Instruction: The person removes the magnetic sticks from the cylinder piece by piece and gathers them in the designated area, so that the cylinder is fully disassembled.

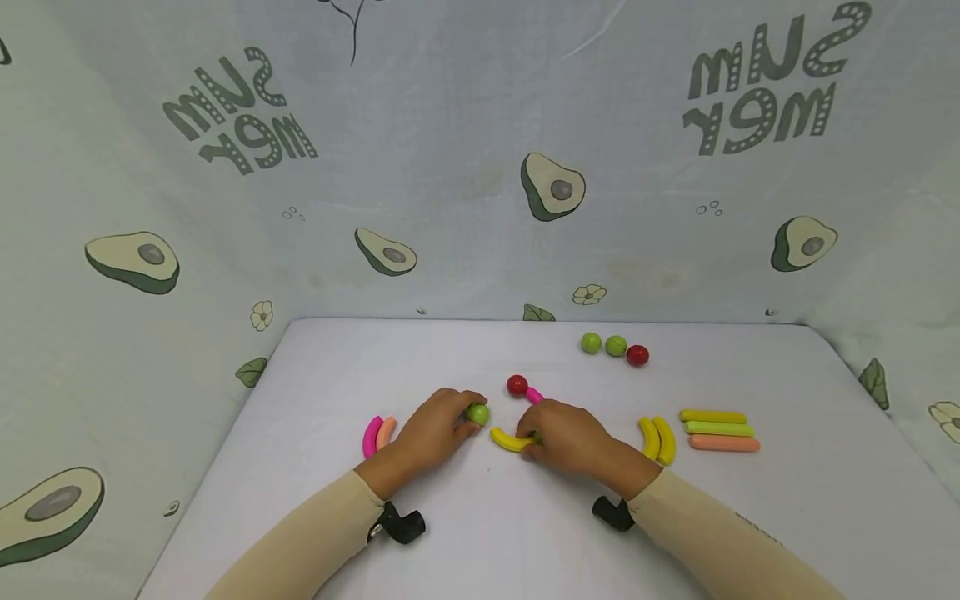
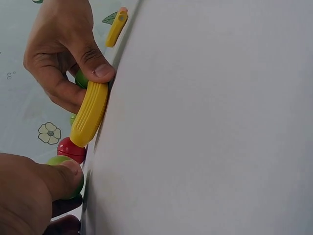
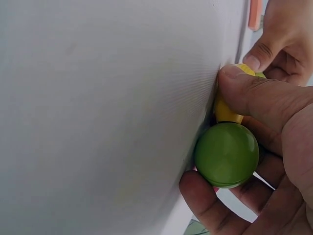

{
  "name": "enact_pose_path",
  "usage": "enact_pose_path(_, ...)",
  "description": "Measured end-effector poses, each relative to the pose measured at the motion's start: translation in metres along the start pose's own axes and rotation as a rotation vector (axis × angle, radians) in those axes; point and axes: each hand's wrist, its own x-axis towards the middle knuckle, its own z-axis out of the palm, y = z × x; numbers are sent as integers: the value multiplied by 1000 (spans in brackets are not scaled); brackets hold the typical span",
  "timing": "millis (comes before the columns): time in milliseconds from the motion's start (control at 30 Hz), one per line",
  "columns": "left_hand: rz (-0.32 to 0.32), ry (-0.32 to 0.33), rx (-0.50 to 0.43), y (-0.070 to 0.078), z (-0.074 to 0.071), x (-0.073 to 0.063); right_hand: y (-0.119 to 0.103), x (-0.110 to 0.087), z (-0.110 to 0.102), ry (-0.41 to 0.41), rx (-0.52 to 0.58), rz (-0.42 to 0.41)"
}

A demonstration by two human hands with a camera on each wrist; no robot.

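Observation:
My left hand (image 1: 431, 431) pinches a glossy green ball (image 1: 477, 414) between thumb and fingers at the middle of the table. Facing it, my right hand (image 1: 564, 436) grips a yellow banana-shaped piece (image 1: 508, 440), its free end pointing toward the left hand. In the right wrist view the thumb presses on the yellow piece (image 3: 228, 110), and a second green ball (image 3: 226, 154) sits against its end, within the curve of the fingers. Just beyond the right hand lie a red ball (image 1: 517, 385) and a pink piece (image 1: 535, 395), partly hidden by that hand.
Two green balls (image 1: 591, 342) and a red ball (image 1: 637, 356) lie at the back right. Right of the right wrist are two yellow curved pieces (image 1: 665, 440) and three straight sticks (image 1: 718, 429). Pink (image 1: 372, 437) and orange (image 1: 386, 432) curved pieces lie by the left wrist.

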Motion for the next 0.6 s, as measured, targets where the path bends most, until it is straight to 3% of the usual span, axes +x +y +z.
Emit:
enact_pose_path(200,-2,5,-2,-2,-6,3,-2,0,-1,-2,16,12)
enact_pose_path(433,-78,47,4,-5,-22,10,-2,0,0,-13,14,32)
enact_pose_path(600,-106,94,-10,-16,-31,16,-3,0,-1,-14,15,34)
